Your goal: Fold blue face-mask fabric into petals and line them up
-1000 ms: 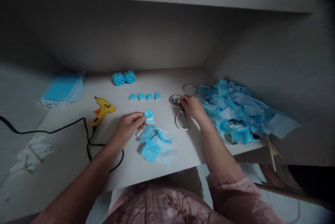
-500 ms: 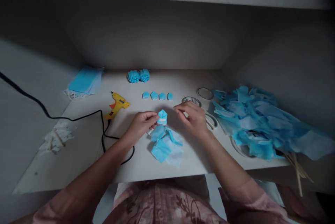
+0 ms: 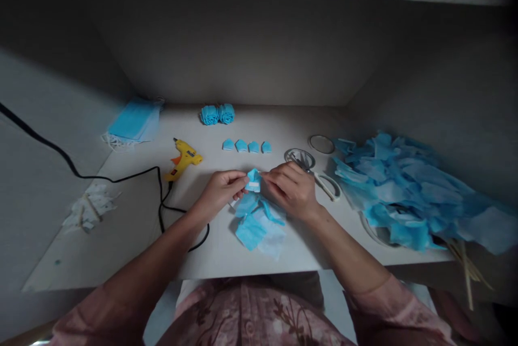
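My left hand (image 3: 224, 189) pinches the left edge of a small folded piece of blue mask fabric (image 3: 253, 180) with a pointed top and a white strip across it. From the other side, the closed fingertips of my right hand (image 3: 292, 188) meet its upper right edge. Loose blue and pale fabric scraps (image 3: 253, 230) lie just below on the table. Beyond my hands, several folded blue petals (image 3: 253, 147) sit in a row. Scissors (image 3: 327, 187) with white handles rest to the right, partly hidden behind my right hand.
A yellow glue gun (image 3: 184, 160) with a black cord (image 3: 117, 180) lies left. Two blue fabric roses (image 3: 217, 114) and stacked masks (image 3: 135, 119) are at the back. On the right are metal rings (image 3: 321, 144), a big fabric heap (image 3: 400, 184) and sticks (image 3: 465, 268). White scraps (image 3: 91, 208) lie far left.
My right hand has moved left, from a gap beside the folded fabric piece to its edge, and its fingers have closed. My left hand keeps its hold. The view has shifted slightly.
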`<state>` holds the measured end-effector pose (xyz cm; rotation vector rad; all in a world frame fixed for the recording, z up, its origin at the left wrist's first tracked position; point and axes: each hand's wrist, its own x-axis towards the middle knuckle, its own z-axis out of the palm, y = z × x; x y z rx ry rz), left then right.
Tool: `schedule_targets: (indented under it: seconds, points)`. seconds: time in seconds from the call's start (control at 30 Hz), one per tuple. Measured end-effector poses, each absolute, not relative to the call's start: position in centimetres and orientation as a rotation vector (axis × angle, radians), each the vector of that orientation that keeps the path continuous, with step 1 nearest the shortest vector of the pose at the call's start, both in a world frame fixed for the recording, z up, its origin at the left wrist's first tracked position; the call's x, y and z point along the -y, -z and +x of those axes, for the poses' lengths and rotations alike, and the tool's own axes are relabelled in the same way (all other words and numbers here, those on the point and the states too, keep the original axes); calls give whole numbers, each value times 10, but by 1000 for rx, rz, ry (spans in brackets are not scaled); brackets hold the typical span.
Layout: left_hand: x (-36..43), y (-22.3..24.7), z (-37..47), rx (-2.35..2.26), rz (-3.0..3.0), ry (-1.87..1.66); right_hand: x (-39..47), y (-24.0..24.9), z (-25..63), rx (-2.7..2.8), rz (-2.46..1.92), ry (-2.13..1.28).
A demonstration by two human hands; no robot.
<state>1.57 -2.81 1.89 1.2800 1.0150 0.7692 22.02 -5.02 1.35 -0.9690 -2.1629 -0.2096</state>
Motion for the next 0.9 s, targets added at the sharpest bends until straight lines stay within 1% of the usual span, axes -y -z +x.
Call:
schedule_targets:
  seconds: [0.67, 0.9]
  points:
    - [29, -17, 15, -963, 1264, -812, 48, -13, 218, 2215, -984, 167]
    - [29, -9, 14, -869, 1113, -830, 49, -12, 217, 2234, -981, 177]
